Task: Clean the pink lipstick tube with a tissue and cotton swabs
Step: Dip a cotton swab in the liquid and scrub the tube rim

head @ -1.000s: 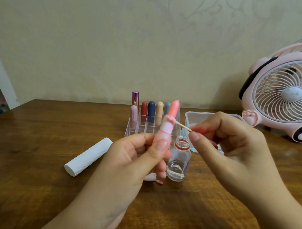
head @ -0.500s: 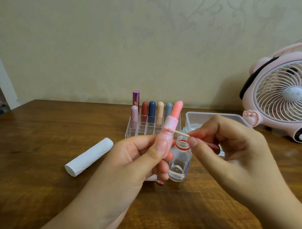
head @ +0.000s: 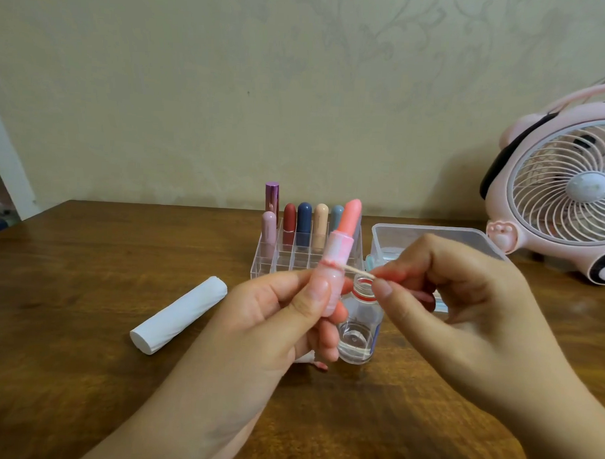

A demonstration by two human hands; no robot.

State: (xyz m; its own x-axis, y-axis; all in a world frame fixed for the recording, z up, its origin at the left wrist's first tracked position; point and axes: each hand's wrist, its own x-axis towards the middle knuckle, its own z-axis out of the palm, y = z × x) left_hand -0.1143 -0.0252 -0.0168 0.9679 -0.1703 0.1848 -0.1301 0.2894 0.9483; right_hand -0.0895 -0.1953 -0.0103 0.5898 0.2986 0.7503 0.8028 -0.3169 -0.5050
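Observation:
My left hand (head: 274, 317) holds the pink lipstick tube (head: 337, 261) upright, thumb on its lower barrel; its coral bullet is raised at the top. My right hand (head: 456, 303) pinches a cotton swab (head: 359, 270) between thumb and forefinger. The swab's tip touches the tube at the smeared ring on its right side. A rolled white tissue (head: 178, 314) lies on the table to the left. A crumpled bit of tissue with a pink stain (head: 310, 361) peeks out under my left hand.
A small open clear bottle (head: 357, 331) with liquid stands just behind my hands. A clear organizer (head: 283, 259) holds several lipsticks at the back. A clear plastic box (head: 427, 237) sits to its right. A pink desk fan (head: 563, 190) stands far right on the wooden table (head: 70, 272).
The swab's tip has slid down the tube, from the upper collar to the lower ring. My right hand dropped slightly with it; the tube stayed in my left hand.

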